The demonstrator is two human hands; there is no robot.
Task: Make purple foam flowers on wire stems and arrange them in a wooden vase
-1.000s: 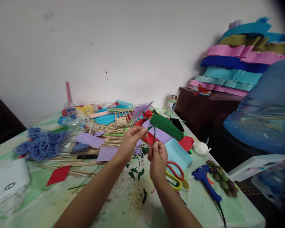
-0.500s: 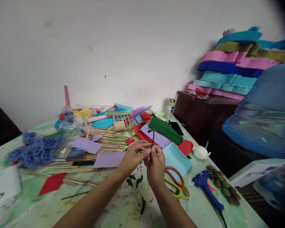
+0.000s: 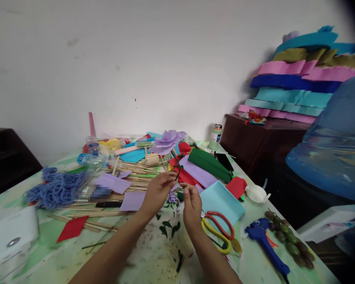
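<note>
My left hand (image 3: 159, 193) pinches the thin dark green stem (image 3: 179, 167) of a purple paper flower (image 3: 168, 142). The bloom stands above the fingers, tilted toward the back of the table. Just right of it, my right hand (image 3: 193, 205) is closed with thumb and fingertips together, slightly apart from the left fingers. What it pinches, if anything, is too small to make out. Beneath the hands lie small dark green leaves (image 3: 169, 228) and a little purple flower cluster (image 3: 172, 198). Scissors (image 3: 221, 228) with red and yellow handles rest beside my right wrist.
A blue glue gun (image 3: 264, 244) and a bunch of grapes (image 3: 290, 238) lie at the right edge. Light blue paper (image 3: 225, 205), a green roll (image 3: 210, 165), wooden sticks (image 3: 142, 179) and blue yarn (image 3: 57, 189) crowd the table. A jar (image 3: 215, 136) stands behind.
The flower has turned so its petals show more openly. My right hand has come off the stem, a little down and right, while the left keeps hold. The view has shifted slightly left.
</note>
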